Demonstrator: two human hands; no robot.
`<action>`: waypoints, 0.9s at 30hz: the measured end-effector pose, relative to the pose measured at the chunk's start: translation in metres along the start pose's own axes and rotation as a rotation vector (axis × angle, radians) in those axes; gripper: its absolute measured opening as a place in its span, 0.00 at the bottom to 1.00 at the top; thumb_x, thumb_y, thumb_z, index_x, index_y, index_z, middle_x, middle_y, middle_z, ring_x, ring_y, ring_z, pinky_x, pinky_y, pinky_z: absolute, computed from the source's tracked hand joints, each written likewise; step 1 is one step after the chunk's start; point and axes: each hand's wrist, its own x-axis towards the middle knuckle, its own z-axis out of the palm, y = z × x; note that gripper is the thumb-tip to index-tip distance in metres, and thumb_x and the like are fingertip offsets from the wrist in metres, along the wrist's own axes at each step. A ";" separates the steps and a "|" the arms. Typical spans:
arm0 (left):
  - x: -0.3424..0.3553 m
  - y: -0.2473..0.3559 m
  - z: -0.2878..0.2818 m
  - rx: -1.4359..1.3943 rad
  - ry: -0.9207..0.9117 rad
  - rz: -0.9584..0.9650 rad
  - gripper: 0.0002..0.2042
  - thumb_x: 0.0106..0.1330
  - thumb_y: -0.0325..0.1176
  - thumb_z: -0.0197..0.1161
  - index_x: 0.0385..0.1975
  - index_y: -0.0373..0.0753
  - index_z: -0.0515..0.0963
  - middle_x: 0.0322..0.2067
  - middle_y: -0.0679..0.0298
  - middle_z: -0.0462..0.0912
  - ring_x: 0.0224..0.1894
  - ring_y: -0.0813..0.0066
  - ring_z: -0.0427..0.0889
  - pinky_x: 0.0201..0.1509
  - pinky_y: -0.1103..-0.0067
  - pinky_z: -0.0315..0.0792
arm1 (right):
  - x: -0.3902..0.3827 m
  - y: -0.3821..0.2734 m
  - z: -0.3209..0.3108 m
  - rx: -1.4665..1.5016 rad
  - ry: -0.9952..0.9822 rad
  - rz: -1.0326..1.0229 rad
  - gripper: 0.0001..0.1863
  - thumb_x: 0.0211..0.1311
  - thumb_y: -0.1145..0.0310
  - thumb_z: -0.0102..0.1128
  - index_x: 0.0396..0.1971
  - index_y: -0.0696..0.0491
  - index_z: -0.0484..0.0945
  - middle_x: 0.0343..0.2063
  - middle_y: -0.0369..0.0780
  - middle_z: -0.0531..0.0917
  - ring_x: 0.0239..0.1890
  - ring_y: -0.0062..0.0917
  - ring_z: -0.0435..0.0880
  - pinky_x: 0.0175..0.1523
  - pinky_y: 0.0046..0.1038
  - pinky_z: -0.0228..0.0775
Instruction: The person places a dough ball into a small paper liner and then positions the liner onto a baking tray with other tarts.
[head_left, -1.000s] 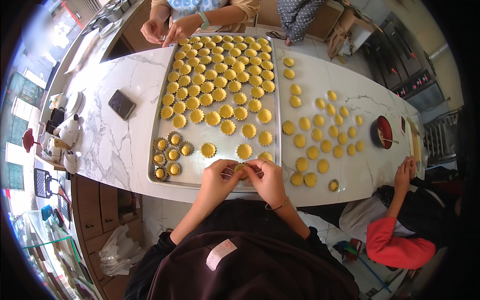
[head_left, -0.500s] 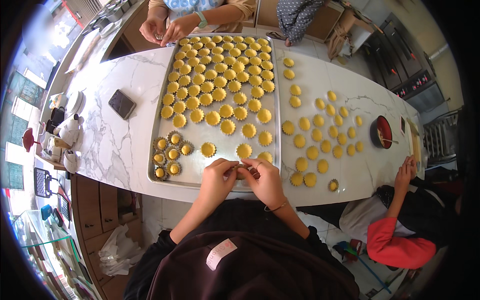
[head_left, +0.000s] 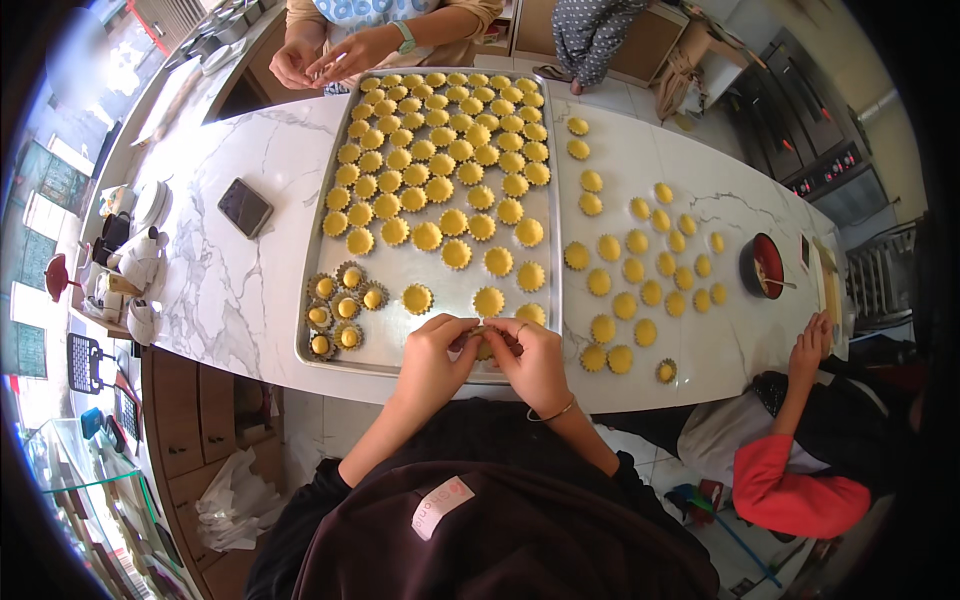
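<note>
My left hand (head_left: pixel 438 352) and my right hand (head_left: pixel 528 352) meet over the near edge of a metal baking tray (head_left: pixel 385 335). Between their fingertips they pinch a tart mould with yellow dough (head_left: pixel 484 349), partly covered by the fingers. Rows of dough-lined tart shells (head_left: pixel 427 236) fill most of the tray. A single tart shell (head_left: pixel 417 298) lies just beyond my left hand, another (head_left: pixel 488 301) beyond both hands. At the tray's near left corner, several fluted metal moulds (head_left: pixel 347 307) each hold a small ball of dough.
More tart shells (head_left: pixel 652 292) stand on the marble table (head_left: pixel 690 350) to the right, near a dark bowl (head_left: pixel 764 265) with a spoon. A phone (head_left: pixel 244 208) lies on the left. One person's hands (head_left: pixel 335 62) work at the far side; a person in red sleeves (head_left: pixel 795 485) is at the right.
My fingers have shifted slightly around the mould, showing more of the yellow dough. Across the table, the other person's hands have moved a little to the left and opened somewhat.
</note>
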 end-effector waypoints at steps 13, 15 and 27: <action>-0.001 0.004 0.000 0.000 0.011 -0.115 0.09 0.53 0.21 0.63 0.35 0.31 0.80 0.27 0.55 0.81 0.27 0.70 0.83 0.32 0.79 0.76 | -0.002 0.002 0.006 0.038 0.043 0.016 0.09 0.56 0.74 0.61 0.37 0.60 0.79 0.26 0.44 0.81 0.25 0.30 0.82 0.29 0.24 0.73; -0.002 0.004 -0.001 0.041 -0.016 -0.123 0.09 0.53 0.22 0.63 0.35 0.31 0.80 0.27 0.55 0.81 0.27 0.71 0.83 0.32 0.79 0.76 | -0.002 0.001 0.007 0.114 0.085 0.059 0.09 0.56 0.74 0.61 0.36 0.60 0.79 0.26 0.44 0.80 0.24 0.30 0.82 0.29 0.25 0.73; -0.003 -0.003 0.003 0.022 0.011 -0.076 0.09 0.54 0.22 0.63 0.35 0.30 0.79 0.28 0.55 0.81 0.27 0.69 0.83 0.31 0.80 0.76 | -0.001 -0.008 0.005 0.073 0.101 0.002 0.09 0.55 0.75 0.61 0.36 0.61 0.79 0.29 0.45 0.80 0.25 0.30 0.81 0.28 0.24 0.73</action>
